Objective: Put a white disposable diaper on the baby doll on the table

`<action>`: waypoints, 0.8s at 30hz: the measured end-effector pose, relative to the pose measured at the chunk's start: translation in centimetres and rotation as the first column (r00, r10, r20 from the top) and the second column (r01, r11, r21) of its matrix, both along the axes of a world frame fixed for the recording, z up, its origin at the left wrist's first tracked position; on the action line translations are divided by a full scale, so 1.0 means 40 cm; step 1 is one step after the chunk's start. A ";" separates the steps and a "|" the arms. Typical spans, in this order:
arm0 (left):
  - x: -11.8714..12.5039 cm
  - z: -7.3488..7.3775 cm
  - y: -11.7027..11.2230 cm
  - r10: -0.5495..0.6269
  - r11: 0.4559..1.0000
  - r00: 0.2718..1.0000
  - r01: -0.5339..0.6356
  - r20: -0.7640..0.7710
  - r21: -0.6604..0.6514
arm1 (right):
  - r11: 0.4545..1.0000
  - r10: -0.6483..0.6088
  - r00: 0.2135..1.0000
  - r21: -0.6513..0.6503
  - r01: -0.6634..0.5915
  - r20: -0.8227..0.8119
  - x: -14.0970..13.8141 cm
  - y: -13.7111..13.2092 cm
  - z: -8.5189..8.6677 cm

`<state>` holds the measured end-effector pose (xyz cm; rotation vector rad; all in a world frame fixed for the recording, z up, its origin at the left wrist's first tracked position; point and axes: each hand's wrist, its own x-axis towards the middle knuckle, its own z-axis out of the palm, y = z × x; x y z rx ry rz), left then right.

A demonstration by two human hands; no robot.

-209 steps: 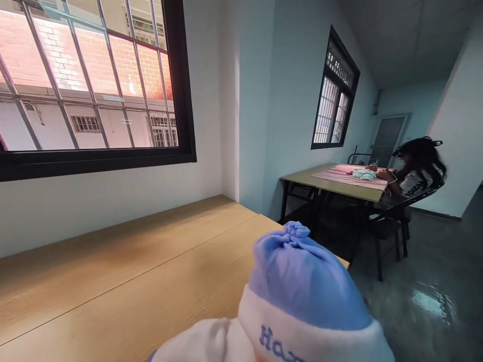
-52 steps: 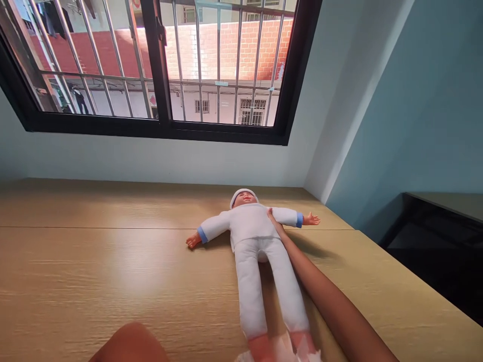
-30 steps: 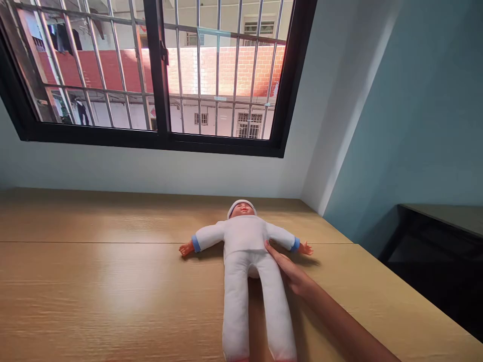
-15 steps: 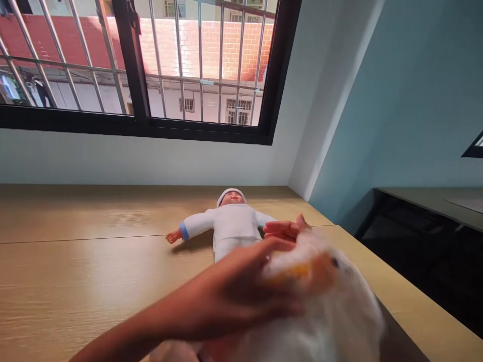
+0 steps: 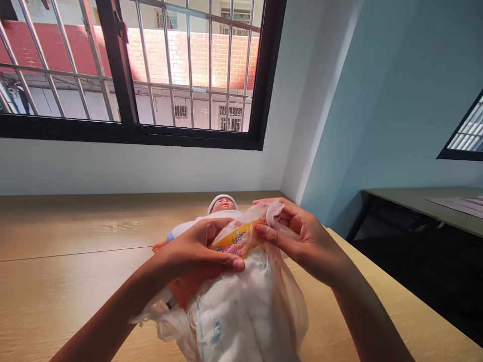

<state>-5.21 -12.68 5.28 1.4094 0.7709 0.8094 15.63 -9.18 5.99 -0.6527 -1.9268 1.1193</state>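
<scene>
Both my hands hold up a white diaper point(image 5: 241, 306) with a yellow-and-orange printed waistband and thin, ruffled edges. My left hand point(image 5: 204, 246) grips the waistband from the left, thumb lying across its front. On the other side, my right hand point(image 5: 298, 234) pinches the upper right edge between thumb and fingers. Behind the diaper a baby doll point(image 5: 224, 203) lies on its back on the wooden table point(image 5: 75, 281). It wears a white hat and white clothes with a blue cuff. The diaper and my hands hide most of its body.
A barred window point(image 5: 188, 65) in a black frame is set in the wall beyond the table. To the right stands a dark table point(image 5: 407, 201) with papers point(image 5: 458, 205) on it. A grey-blue wall point(image 5: 385, 105) rises behind that.
The diaper, blurred and bunched before, now hangs in front of me with its printed waistband showing. My right hand has come into clear view on its right edge. The view has shifted slightly right.
</scene>
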 end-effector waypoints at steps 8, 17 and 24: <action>0.002 -0.004 -0.006 0.028 0.999 0.998 -0.031 0.050 0.042 | 0.997 -0.015 1.000 0.078 0.015 -0.001 0.018 -0.031 0.010; -0.002 -0.001 -0.021 0.135 0.987 0.990 -0.139 0.050 0.084 | 0.797 -0.400 0.916 0.490 0.352 -0.006 0.031 -0.075 0.016; -0.003 -0.001 -0.023 0.061 0.990 0.993 -0.074 0.106 0.124 | 0.720 -0.171 0.949 0.691 -0.062 0.264 0.032 -0.183 0.018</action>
